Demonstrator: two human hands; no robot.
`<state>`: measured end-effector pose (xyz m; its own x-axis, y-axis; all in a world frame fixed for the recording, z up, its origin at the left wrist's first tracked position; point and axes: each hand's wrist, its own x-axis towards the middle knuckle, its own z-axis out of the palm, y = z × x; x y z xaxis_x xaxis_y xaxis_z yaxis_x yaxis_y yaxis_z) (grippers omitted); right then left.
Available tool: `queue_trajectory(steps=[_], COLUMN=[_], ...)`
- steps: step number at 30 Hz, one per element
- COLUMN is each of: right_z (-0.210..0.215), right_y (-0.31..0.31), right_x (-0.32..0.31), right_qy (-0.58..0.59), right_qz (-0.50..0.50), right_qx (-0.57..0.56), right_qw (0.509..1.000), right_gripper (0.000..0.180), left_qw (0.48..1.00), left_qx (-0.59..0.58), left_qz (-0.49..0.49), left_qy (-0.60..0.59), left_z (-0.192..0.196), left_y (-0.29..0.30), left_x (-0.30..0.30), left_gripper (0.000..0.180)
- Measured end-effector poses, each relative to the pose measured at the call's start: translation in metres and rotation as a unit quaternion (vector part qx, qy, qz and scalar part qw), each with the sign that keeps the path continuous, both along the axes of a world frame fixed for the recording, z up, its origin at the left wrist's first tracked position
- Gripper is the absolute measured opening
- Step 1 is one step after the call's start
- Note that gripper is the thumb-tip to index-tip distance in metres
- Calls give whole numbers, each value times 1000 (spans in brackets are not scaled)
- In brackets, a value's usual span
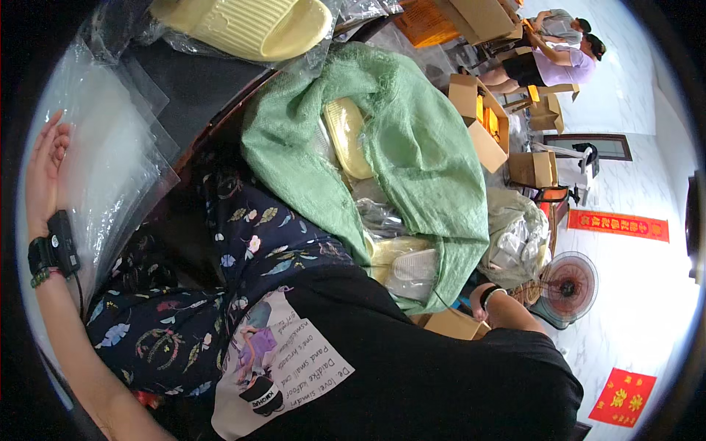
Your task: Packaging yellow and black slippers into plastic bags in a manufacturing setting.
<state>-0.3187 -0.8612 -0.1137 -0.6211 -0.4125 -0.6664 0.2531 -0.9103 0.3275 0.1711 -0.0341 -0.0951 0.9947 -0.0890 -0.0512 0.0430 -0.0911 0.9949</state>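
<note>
My left hand (48, 165) lies by a stack of clear plastic bags (110, 140), fingers stretched and slightly curled, holding nothing. A black device is strapped at that wrist. Farther up, a pale yellow slide slipper (250, 26) rests in clear film on a dark tabletop (198, 81). Beside my legs stands a gaping green woven sack (430, 147). Inside it are a yellow slipper (346, 136), a whitish slipper (414, 273) and crumpled clear wrapping. My right hand (479, 303) is down past the sack, close to a cardboard box (452, 323); its fingers are hidden.
A paler sack (515, 239) of wrapped things adjoins the green one, with a standing fan (568, 289) behind. Open cartons (478, 117) holding orange boxes stand farther off. Two people (555, 59) are busy among the cartons there. A red banner (618, 225) hangs on the wall.
</note>
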Motion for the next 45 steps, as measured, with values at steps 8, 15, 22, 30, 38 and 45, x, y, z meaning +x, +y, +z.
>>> queue_trajectory(steps=[8, 15, 22, 30, 38, 45], right_z=[-93, -126, -139, -159, -174, -181], right_y=[69, 135, 149, 149, 141, 137], right_x=[127, 214, 224, 223, 226, 234], right_qy=[-794, -777, -559, -630, -600, -571], right_qz=[-1, -109, -165, -96, -125, -112], right_qx=[217, 318, 266, 212, 268, 279], right_qw=[567, 532, 768, 741, 743, 764], right_gripper=[27, 76, 101, 103, 97, 95], left_qw=[1000, 999, 999, 998, 994, 994], left_qx=[-18, -9, -52, -53, -92, -85], left_qz=[13, 37, 7, 43, 50, 62], left_qy=[22, 22, 12, 10, 16, 9], left_z=[-6, -1, 4, 8, 12, 15], left_y=[0, -5, -15, -25, -28, -33], left_x=[4, -1, -4, -10, -15, -16], left_gripper=[39, 39, 39, 37, 35, 34])
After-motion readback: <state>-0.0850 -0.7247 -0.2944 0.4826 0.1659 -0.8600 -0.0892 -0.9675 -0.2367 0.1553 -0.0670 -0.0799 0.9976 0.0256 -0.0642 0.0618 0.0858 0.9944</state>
